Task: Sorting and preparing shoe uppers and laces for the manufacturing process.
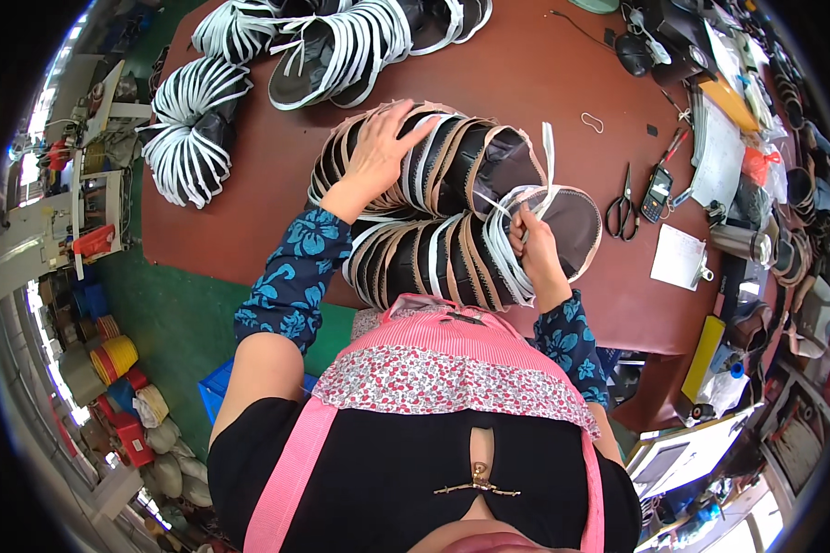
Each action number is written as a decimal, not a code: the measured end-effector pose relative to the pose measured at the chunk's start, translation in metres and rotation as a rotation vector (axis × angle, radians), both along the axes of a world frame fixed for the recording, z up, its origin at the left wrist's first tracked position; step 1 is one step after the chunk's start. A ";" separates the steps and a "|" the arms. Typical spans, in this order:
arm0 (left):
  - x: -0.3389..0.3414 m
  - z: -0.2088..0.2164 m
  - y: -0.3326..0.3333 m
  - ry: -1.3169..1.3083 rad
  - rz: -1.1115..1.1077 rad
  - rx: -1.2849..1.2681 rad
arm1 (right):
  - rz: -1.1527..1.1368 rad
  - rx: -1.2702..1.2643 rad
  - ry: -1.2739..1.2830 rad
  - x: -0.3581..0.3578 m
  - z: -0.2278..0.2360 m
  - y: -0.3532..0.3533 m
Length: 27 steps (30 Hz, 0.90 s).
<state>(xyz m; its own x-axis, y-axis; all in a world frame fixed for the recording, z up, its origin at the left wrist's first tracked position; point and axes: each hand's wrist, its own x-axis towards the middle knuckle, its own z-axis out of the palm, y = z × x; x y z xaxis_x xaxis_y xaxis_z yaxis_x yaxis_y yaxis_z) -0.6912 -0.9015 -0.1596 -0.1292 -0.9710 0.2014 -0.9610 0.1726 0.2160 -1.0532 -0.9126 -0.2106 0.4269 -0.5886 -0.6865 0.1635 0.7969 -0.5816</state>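
Two curved rows of nested black shoe uppers, edged in beige and white, lie side by side on the table before me. My left hand (pixel 383 152) rests on the far row (pixel 452 166), its fingers spread. At the right end of the near row (pixel 433 263), my right hand (pixel 537 244) has its fingers curled in by the white-edged pieces. A thin white strip (pixel 549 152) sticks up from those fingers, which seem pinched on it; the exact grip is partly hidden. A brown-lined upper (pixel 572 226) lies just right of that hand.
More white-edged bundles (pixel 194 129) lie at the far left and back of the red-brown table (pixel 267 221). To the right are scissors (pixel 623 207), a handheld keypad device (pixel 657 192), a clipped paper pad (pixel 678 258) and a steel flask (pixel 742 243). A loose rubber band (pixel 592 122) lies farther back.
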 end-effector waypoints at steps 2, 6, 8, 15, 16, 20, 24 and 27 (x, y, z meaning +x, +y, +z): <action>-0.001 0.003 -0.005 -0.003 -0.087 0.018 | 0.000 0.003 -0.008 -0.003 -0.001 -0.001; -0.012 0.009 -0.012 0.036 -0.064 0.067 | -0.009 0.001 -0.009 -0.005 0.003 -0.003; -0.021 0.001 -0.012 0.068 0.063 0.030 | -0.005 0.001 -0.008 -0.005 0.004 -0.002; -0.052 0.002 -0.009 0.046 0.156 -0.034 | -0.001 -0.014 0.010 -0.005 0.002 0.004; -0.051 -0.001 -0.007 0.043 0.165 -0.028 | 0.000 -0.028 0.001 -0.005 0.001 0.005; -0.041 -0.012 -0.001 0.049 0.142 -0.067 | -0.029 -0.035 0.008 -0.010 0.000 0.012; -0.040 -0.016 0.004 0.002 0.133 -0.073 | -0.023 -0.062 0.014 -0.019 -0.003 0.019; -0.036 -0.022 0.012 0.004 0.138 -0.059 | 0.001 -0.066 0.036 -0.021 0.000 0.025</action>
<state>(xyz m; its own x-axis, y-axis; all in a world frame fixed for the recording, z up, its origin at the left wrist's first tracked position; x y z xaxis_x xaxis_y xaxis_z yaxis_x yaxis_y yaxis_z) -0.7268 -0.8899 -0.1812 0.0059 -0.9660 0.2586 -0.9756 0.0512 0.2135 -1.0747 -0.8877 -0.2110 0.4030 -0.6329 -0.6611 0.1411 0.7567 -0.6384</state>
